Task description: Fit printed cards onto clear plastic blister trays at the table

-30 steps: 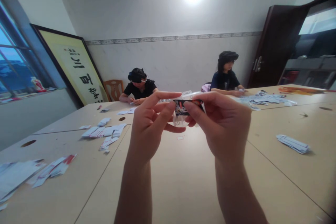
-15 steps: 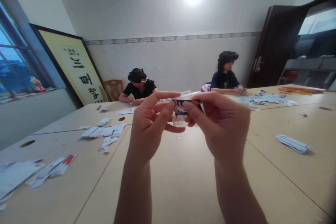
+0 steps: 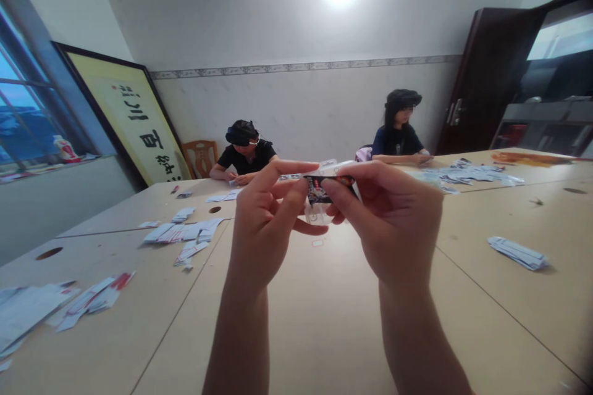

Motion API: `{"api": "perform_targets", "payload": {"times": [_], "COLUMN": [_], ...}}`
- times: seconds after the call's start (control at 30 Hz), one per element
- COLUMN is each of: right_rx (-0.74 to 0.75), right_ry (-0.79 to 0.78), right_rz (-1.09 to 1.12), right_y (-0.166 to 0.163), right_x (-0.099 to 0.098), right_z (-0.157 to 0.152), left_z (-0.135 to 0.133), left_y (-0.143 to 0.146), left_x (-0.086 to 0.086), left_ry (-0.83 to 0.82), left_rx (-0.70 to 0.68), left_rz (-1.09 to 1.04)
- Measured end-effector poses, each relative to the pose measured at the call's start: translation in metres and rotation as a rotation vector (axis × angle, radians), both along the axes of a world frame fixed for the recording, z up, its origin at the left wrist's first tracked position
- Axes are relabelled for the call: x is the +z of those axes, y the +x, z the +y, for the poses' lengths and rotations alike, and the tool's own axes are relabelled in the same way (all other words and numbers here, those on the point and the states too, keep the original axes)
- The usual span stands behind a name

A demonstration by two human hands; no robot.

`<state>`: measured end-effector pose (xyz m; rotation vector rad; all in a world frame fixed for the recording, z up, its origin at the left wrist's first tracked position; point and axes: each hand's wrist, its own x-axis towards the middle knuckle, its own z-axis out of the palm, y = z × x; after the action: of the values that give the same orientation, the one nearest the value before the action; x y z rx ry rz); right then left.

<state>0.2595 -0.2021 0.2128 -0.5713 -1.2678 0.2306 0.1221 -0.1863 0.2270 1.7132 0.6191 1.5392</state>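
Observation:
Both my hands are raised above the tan table [image 3: 324,321]. Between them is a small dark printed card [image 3: 319,189] inside a clear plastic sleeve [image 3: 324,213]. My left hand [image 3: 262,228] pinches the card's left end with thumb and forefinger. My right hand [image 3: 393,225] holds its right end, fingers curled around the sleeve. The card sits roughly level, its printed face towards me.
Piles of white cards lie on the table: at the left [image 3: 183,234], near left edge [image 3: 55,305] and right [image 3: 516,253]. Two people sit at the far side, one in black [image 3: 243,157], one in dark blue [image 3: 398,136], with more cards [image 3: 463,174] before them. A framed sign [image 3: 134,123] leans on the wall.
Almost nothing has changed: my hands keep their grip on the card and sleeve, shifting only slightly.

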Motion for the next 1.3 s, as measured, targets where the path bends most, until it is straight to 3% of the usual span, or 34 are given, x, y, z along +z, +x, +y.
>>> {"api": "perform_targets", "payload": {"times": [0.27,0.8,1.3], "right_rx": [0.010,0.028,-0.048], "right_ry": [-0.001,-0.003,-0.008], "right_rz": [0.002,0.005,0.032], "right_y": [-0.0011,-0.0011,-0.0025], "right_x": [-0.0012,-0.0003,-0.0014], "right_z": [0.0020,0.0000,0.0020], "left_z": [-0.0063,-0.0050,-0.0043], "left_y": [0.0067,0.0047,0.0070], "left_x": [-0.0005,0.0002,-0.0032], "left_ry": [0.004,0.010,0.068], "left_rx": [0.057,0.040,0.055], "left_rz": [-0.054,-0.029,-0.034]}}
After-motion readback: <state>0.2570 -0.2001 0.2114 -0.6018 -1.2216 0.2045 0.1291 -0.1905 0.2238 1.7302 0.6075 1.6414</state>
